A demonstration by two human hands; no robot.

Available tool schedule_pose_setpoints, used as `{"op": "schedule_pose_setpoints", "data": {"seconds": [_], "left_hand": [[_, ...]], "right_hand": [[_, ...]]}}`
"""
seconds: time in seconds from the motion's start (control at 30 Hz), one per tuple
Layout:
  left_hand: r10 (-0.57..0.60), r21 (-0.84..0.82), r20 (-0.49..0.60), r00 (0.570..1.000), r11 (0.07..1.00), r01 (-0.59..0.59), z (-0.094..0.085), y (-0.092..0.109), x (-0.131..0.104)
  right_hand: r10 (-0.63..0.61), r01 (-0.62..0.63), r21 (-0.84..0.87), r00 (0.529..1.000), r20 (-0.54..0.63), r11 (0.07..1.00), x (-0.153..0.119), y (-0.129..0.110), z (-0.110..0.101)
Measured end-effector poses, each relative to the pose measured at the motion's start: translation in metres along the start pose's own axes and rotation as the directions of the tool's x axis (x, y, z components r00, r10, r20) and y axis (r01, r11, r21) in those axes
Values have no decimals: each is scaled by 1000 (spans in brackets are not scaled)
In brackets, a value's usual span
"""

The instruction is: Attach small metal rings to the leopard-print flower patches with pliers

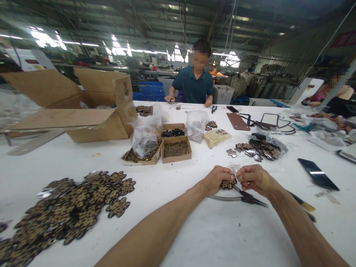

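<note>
My left hand (218, 179) is closed on a leopard-print flower-shaped patch (228, 184), its thumb and fingers on the patch's upper edge. Beside it, my right hand (253, 178) pinches close to the patch's right edge; whatever its fingertips hold is too small to make out. Dark-jawed pliers (253, 199) with grey handles lie on the table below both hands. Just behind the fingers sits a little heap of small silvery pieces (234, 167). A plaster (264, 180) is stuck near my right wrist.
Many similar patches (83, 200) are piled at left. Small cardboard boxes of metal bits (175, 149) stand mid-table, near a bag of yellowish pieces (217, 138). A large open carton (100, 124) is at back left, a phone (318, 173) at right. Another person (196, 83) works opposite.
</note>
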State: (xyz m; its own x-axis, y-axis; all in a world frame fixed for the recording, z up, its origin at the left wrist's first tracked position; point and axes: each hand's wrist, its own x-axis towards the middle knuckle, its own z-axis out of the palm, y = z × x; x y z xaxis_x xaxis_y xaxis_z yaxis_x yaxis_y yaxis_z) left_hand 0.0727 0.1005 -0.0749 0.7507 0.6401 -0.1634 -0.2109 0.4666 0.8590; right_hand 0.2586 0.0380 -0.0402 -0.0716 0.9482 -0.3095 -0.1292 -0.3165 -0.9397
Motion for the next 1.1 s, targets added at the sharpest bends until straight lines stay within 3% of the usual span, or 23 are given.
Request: {"op": "schedule_pose_setpoints", "data": {"seconds": [0.2, 0.47, 0.6, 0.77, 0.93, 1.1], "left_hand": [[-16, 13, 41, 999, 1000, 15, -3, 1, -1], [5, -7, 38, 999, 1000, -5, -3, -1, 0], [6, -29, 33, 999, 1000, -5, -5, 0, 0], [34, -41, 54, 998, 999, -32, -6, 0, 0], [38, -58, 67, 997, 998, -34, -7, -2, 1], [36, -127, 85, 996, 992, -25, -7, -4, 2]], "right_hand": [[-119, 116, -209, 993, -1, 971, -3, -4, 3], [-2, 3, -18, 999, 47, 1000, -1, 1, 1], [-76, 81, -137, 996, 42, 987, -5, -4, 2], [-245, 239, -357, 969, 29, 903, -9, -11, -1], [-304, 318, -471, 947, 108, 823, -12, -13, 3], [-378, 392, -613, 912, 160, 686, -15, -9, 9]]}}
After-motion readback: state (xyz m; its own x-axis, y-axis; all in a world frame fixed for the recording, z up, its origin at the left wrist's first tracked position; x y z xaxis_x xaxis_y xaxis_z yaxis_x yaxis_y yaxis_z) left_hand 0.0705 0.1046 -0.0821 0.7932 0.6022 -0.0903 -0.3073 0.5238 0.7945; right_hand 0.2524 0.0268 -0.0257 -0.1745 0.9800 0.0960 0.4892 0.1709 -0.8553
